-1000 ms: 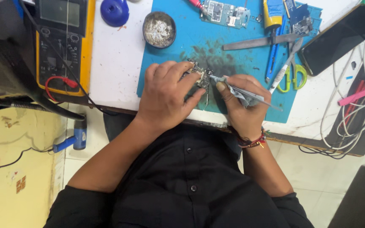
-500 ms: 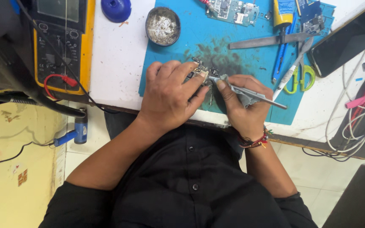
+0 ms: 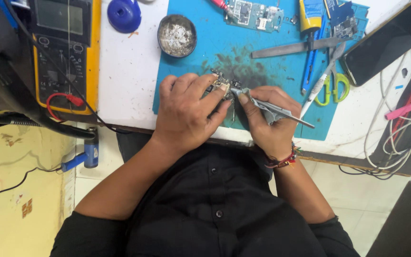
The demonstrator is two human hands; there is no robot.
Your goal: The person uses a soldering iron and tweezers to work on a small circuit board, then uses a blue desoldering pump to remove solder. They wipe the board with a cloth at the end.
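Left hand: the left hand (image 3: 186, 114) lies palm-down on the blue mat (image 3: 191, 62), fingers (image 3: 215, 95) curled over and pinching a small circuit board (image 3: 220, 84).
Small circuit board: on the mat near its front edge, mostly hidden under the left fingers; only a sliver of components shows between the two hands, detail too fine to read.
Right hand: the right hand (image 3: 267, 119) is clenched around grey tweezers (image 3: 272, 107), tips meeting the board at the thumb; the contact point itself is covered by fingertips.
Tweezers: rear end juts out to the right past the knuckles.
Mat surface: dark smudging just above the hands.
Counter: white counter (image 3: 124, 76) carries the mat; its far portion is cut off by the frame top.
Upper mat: a second green circuit board (image 3: 255, 14), partly cropped; a round tin (image 3: 177, 34) of greyish residue at the mat's left corner.
Right of mat: a metal file (image 3: 291, 48), green-handled scissors (image 3: 331, 88) and a dark phone (image 3: 381, 45), overlapping.
Left of counter: yellow multimeter (image 3: 65, 52), top cropped.
Far right: tangled white cables (image 3: 405, 128), ends out of view.
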